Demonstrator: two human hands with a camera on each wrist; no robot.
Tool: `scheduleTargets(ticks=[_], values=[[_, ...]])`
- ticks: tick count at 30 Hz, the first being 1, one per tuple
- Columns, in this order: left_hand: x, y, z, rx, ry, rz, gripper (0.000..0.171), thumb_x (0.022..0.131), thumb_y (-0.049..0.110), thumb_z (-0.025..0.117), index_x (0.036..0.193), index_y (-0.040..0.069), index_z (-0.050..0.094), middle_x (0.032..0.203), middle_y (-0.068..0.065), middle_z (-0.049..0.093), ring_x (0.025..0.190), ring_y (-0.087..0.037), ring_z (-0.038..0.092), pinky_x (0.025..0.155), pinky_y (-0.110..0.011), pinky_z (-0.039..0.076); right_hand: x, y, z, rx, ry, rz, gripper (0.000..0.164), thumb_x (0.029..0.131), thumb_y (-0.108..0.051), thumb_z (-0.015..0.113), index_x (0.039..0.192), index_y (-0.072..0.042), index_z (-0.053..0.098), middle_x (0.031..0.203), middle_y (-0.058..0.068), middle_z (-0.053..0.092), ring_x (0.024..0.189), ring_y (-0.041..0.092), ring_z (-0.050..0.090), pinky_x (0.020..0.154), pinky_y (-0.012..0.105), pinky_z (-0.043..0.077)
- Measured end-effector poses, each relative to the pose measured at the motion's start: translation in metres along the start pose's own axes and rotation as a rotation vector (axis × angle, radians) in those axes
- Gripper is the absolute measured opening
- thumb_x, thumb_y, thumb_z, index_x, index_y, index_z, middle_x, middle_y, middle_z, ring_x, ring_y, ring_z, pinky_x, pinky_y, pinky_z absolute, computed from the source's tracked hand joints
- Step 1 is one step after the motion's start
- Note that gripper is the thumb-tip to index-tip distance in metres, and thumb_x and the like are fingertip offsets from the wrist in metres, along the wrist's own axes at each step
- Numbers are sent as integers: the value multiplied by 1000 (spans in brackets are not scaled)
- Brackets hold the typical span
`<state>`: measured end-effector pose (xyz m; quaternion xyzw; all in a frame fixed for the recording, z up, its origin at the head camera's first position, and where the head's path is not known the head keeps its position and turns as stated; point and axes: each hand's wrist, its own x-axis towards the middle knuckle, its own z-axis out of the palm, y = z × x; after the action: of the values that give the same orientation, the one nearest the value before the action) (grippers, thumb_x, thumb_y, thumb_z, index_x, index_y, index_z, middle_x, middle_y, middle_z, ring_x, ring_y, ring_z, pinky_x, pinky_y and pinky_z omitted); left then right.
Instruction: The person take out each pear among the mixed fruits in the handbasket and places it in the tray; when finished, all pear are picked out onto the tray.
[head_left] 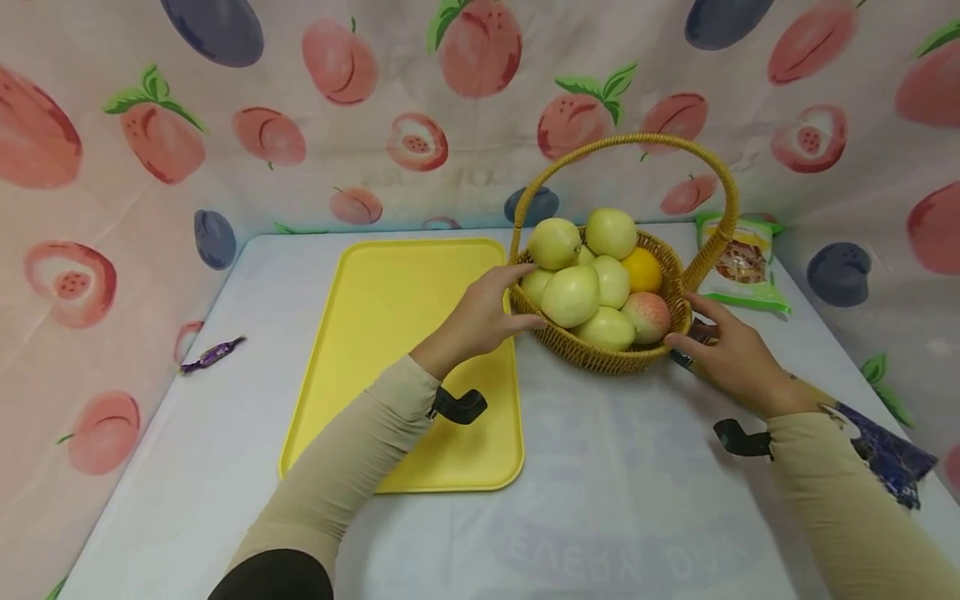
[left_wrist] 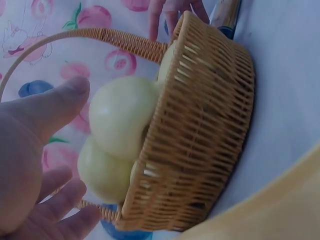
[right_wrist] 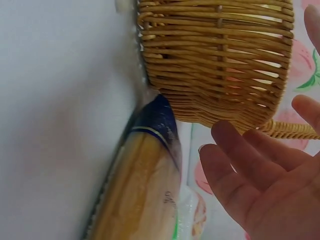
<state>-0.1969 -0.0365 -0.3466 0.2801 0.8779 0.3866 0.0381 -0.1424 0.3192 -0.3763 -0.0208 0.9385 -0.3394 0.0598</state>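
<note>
A wicker basket with a tall arched handle stands at the back right of the table. In it are piled several pale green fruits, an orange and a reddish peach. My left hand is at the basket's left side, thumb and fingers spread apart around the rim. At the right side is my right hand, its fingers extended close to the wicker wall in the right wrist view. Whether the fingertips touch the basket is hard to tell. Neither hand grips anything.
Left of the basket lies a yellow tray, partly under my left arm. A purple wrapped candy is at the far left. Behind my right hand lies a green snack bag. A long clear-and-blue packet extends beneath my right arm.
</note>
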Motion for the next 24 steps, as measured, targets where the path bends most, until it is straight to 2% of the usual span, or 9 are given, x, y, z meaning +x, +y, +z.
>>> scheduleTargets(ticks=[7,13,20,24], values=[[16,7,15,-35,-36,12,72,90,28,78,151,10,43,150,-9,44,136,-24,42,108,-38,38,4,4,4,-12,-8,-26,92,97,-49,64,162,-10,13,153,31,32,123,49,48,97,68,38],[28,10,26,-23,-48,23,78,88,36,80,151,10,43,149,-8,45,138,-22,39,110,-35,35,6,7,7,8,-28,-13,92,96,-52,63,162,-11,13,151,32,33,124,48,45,97,67,38],[44,17,34,-15,-79,-2,83,87,41,79,154,10,40,152,-8,42,140,-21,36,112,-30,31,8,10,5,53,-65,13,96,95,-57,62,163,-14,9,154,32,26,127,47,42,99,66,36],[50,17,37,13,-79,1,82,88,43,77,153,9,41,152,-9,43,139,-22,38,113,-30,31,11,11,5,48,-72,26,94,95,-58,60,163,-15,11,152,31,29,123,46,43,97,65,37]])
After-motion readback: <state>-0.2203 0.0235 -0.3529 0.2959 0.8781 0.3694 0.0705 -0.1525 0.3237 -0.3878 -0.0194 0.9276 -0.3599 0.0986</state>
